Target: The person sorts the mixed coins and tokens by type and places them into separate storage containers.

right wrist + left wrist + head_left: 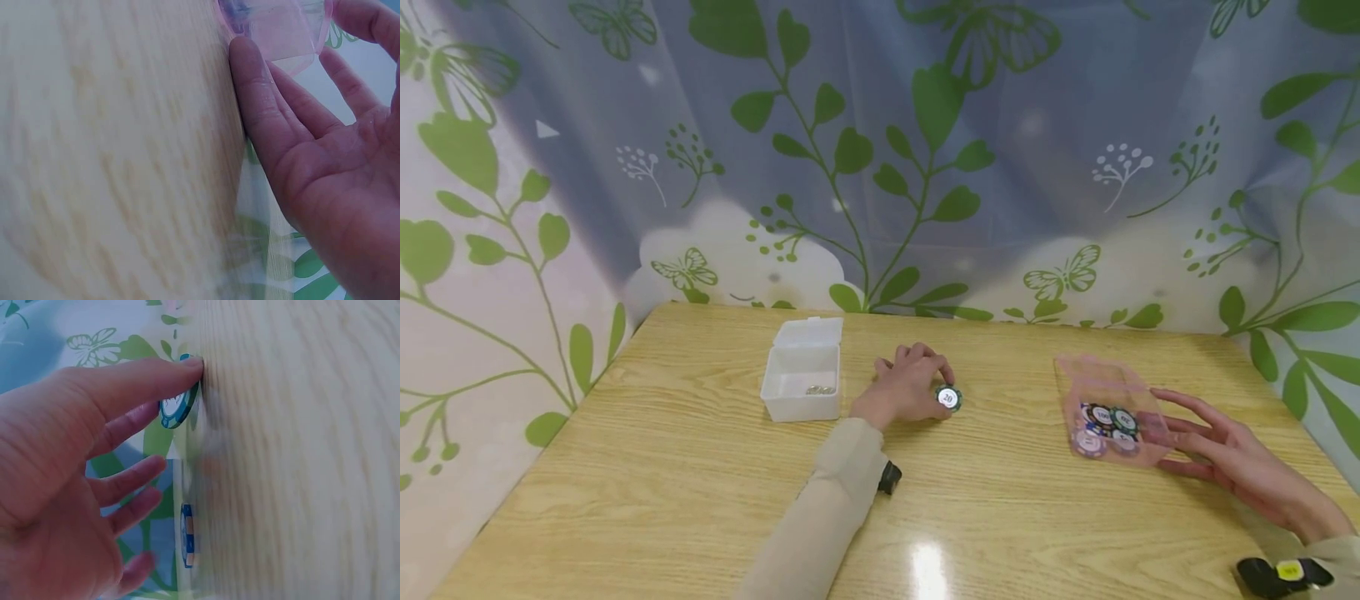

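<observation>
My left hand (910, 387) pinches a green-edged poker chip (949, 397) marked 20 between thumb and index finger, tilted just at the tabletop. The other fingers are spread apart in the left wrist view, where a blue-edged poker chip (187, 535) lies on the table beyond them. On the right stands a pink see-through box (1078, 392) with its lid up, holding several poker chips (1105, 421). My right hand (1240, 454) touches the right side of this box with extended fingers; the right wrist view shows fingertips against the pink plastic (281, 31).
A white lidded box (801, 408) stands open to the left of my left hand, with small shiny pieces (820, 389) inside. The wooden table (1000, 517) meets a leaf-patterned curtain (880, 167) at the back and left.
</observation>
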The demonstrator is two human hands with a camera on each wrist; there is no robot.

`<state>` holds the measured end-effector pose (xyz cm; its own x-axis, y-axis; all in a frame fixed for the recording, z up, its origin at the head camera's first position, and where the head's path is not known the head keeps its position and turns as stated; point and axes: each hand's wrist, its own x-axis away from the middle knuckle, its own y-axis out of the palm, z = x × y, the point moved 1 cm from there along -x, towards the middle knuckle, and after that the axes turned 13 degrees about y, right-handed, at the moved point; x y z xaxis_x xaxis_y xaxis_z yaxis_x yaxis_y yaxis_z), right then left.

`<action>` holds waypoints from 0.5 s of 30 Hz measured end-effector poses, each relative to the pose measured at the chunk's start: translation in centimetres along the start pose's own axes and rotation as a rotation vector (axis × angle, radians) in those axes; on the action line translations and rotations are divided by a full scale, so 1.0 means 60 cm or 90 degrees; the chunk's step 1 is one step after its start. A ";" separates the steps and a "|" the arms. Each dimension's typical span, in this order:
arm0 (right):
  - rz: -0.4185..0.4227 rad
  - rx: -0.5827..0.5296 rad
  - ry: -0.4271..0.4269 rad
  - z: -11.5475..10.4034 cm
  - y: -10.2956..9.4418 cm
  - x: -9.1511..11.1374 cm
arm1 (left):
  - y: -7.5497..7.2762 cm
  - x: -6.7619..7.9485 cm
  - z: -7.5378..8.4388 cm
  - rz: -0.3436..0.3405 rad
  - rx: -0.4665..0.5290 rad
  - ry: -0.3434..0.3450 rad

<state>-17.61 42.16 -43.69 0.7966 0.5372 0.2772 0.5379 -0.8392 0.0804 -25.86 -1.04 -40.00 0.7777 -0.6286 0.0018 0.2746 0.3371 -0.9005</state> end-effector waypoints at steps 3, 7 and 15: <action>0.006 0.003 0.004 0.000 -0.001 0.000 | 0.000 -0.002 0.005 0.000 -0.024 0.009; 0.005 0.001 0.008 0.000 -0.001 0.001 | 0.002 -0.006 0.007 -0.012 -0.009 0.034; -0.011 -0.009 0.000 -0.001 0.000 0.000 | 0.004 -0.008 -0.001 -0.022 0.035 0.069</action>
<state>-17.65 42.17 -43.64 0.7876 0.5515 0.2749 0.5476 -0.8310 0.0980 -26.19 -0.69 -40.21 0.7026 -0.7114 -0.0163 0.3333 0.3492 -0.8758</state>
